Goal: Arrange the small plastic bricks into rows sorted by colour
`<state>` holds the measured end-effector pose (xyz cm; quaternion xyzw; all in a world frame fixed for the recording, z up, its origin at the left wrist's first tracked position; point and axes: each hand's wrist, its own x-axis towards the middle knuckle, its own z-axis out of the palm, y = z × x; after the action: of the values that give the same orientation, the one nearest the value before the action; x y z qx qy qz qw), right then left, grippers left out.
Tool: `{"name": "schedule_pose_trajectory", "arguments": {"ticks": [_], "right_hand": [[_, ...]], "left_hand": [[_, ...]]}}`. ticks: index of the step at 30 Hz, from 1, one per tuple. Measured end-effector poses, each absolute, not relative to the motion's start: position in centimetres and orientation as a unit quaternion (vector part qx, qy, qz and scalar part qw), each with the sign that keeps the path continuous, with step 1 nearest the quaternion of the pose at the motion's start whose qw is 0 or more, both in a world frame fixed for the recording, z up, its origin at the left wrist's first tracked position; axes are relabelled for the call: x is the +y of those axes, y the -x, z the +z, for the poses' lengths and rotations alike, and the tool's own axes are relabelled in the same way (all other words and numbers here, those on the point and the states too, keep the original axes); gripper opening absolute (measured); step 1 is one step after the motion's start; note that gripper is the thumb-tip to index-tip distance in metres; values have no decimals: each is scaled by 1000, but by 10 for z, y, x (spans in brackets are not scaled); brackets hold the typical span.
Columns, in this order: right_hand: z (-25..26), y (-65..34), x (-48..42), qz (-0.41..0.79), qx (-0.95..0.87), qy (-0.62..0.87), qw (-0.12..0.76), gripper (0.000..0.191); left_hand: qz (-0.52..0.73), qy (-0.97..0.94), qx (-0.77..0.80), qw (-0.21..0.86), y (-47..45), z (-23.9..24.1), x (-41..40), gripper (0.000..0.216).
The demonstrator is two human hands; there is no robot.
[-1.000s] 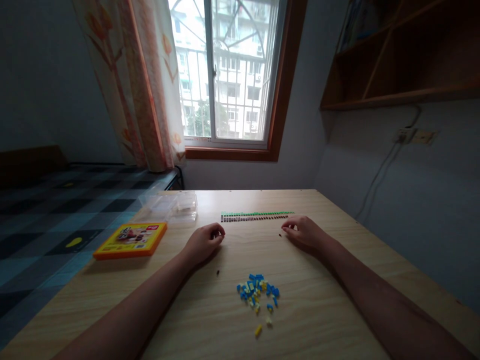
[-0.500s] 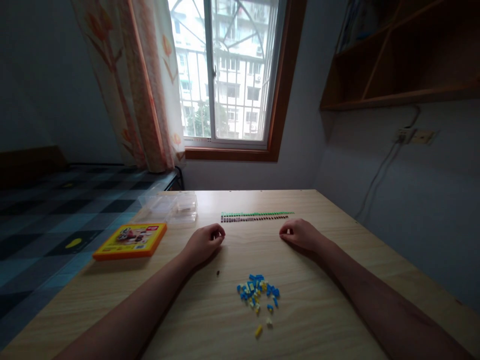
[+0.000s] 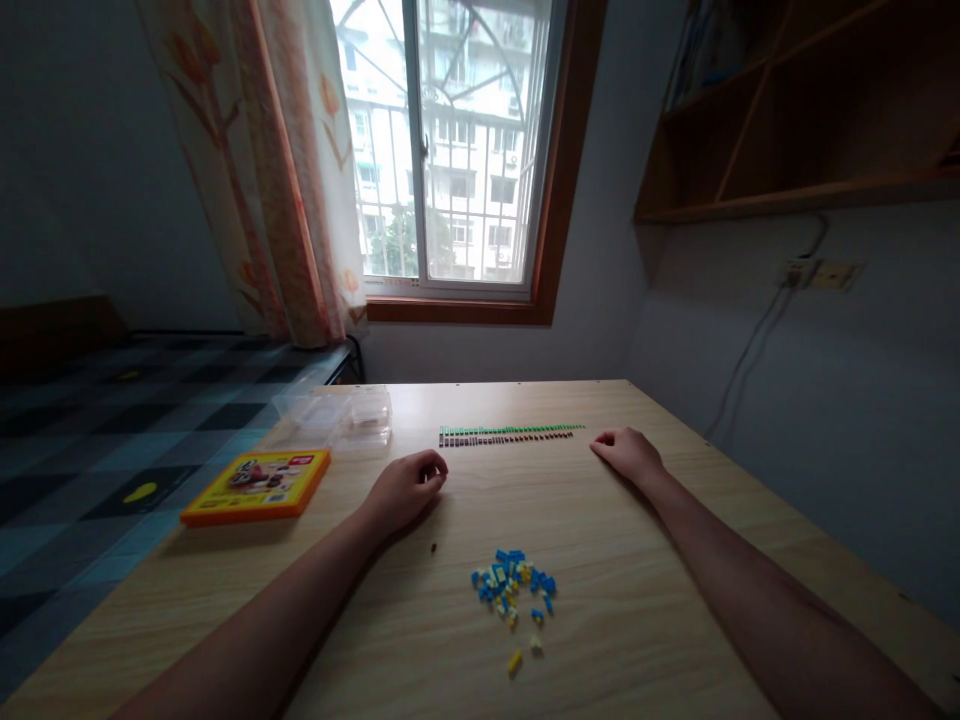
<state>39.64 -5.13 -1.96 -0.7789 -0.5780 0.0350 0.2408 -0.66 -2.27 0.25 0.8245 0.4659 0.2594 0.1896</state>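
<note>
My left hand [image 3: 409, 485] rests on the wooden table [image 3: 645, 610], fingers curled into a loose fist with nothing showing in them. My right hand [image 3: 628, 452] lies at the right end of a long row of tiny green and dark bricks [image 3: 510, 433], with its fingertips pinched together. What they hold is hidden. A small pile of blue and yellow bricks [image 3: 514, 585] sits between my forearms, nearer to me. A single dark piece [image 3: 433, 547] lies just behind my left wrist. One loose yellow brick [image 3: 515, 661] lies below the pile.
A flat yellow-orange box [image 3: 255, 485] lies at the table's left edge, with a clear plastic case [image 3: 337, 418] behind it. A bed with a checked cover [image 3: 112, 420] stands to the left. A window, a curtain and a wall shelf are behind the table.
My right hand closed over a dark piece lying on the table, then slid right and away to the row's right end. That piece no longer lies there. My left hand stayed still.
</note>
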Motion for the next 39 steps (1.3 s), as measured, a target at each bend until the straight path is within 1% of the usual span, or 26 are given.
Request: {"name": "schedule_pose_trajectory", "arguments": {"ticks": [7, 10, 18, 25, 39], "right_hand": [[-24, -411, -47, 37, -579, 766, 275, 30], [-24, -415, -48, 45, -589, 760, 271, 31], [-25, -410, -47, 26, -624, 740, 251, 25], [-31, -392, -35, 0, -647, 724, 241, 30], [-38, -388, -27, 2, -665, 700, 260, 32]], "left_hand": [[262, -825, 463, 191, 7, 2, -23, 18], [261, -826, 462, 189, 7, 2, -23, 18], [263, -825, 462, 192, 7, 2, -23, 19], [262, -824, 463, 194, 5, 4, -25, 19], [254, -826, 466, 188, 5, 5, -25, 20]]}}
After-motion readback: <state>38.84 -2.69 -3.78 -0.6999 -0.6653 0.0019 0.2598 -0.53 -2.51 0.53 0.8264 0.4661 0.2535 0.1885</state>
